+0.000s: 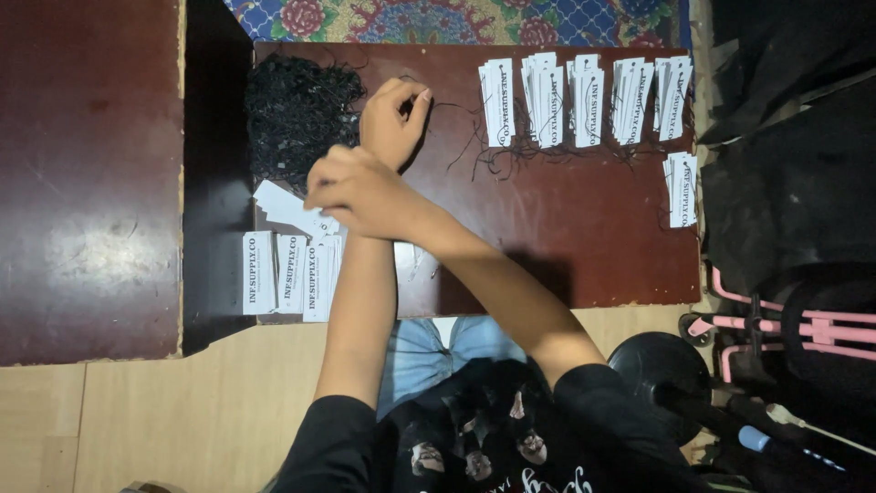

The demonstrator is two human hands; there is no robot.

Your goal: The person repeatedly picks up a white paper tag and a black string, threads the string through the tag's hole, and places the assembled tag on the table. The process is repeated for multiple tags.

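Crossing over a dark red tabletop (584,246), the right hand (360,194) has its fingers curled on a white tag (285,206), the left hand (392,119) pinching black string (297,114), wooden floor (182,411) below.

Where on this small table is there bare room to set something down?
Bare wood on the small table lies right of the crossed arms, below the tag stacks and left of the lone stack. The left side is crowded: string pile, loose tags, both hands.
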